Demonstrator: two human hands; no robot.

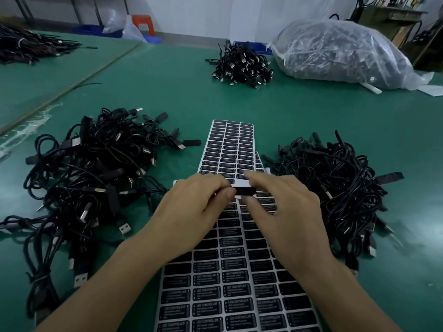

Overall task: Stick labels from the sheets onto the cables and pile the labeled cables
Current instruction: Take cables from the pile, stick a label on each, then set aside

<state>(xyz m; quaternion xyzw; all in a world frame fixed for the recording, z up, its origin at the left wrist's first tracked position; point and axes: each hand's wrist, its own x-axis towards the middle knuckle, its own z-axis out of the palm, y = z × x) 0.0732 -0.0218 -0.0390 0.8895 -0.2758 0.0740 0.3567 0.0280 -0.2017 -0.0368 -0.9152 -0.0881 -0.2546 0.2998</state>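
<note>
At centre, the left hand [194, 207] and right hand [285, 212] both pinch a black cable block [244, 190], hiding part of the label sheets [230, 144] beneath. A USB cable heap [96, 168] lies at 9 o'clock, a second heap [335, 188] at 3, a far heap [242, 63] at 12, and a clear plastic bag [340, 51] at 1.

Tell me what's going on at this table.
A person is labelling cables. The left hand and right hand pinch a small black cable block between them, just above the label sheets on the green table. A left pile and a right pile of tangled cables flank the sheets; which pile is already labelled cannot be told.
</note>
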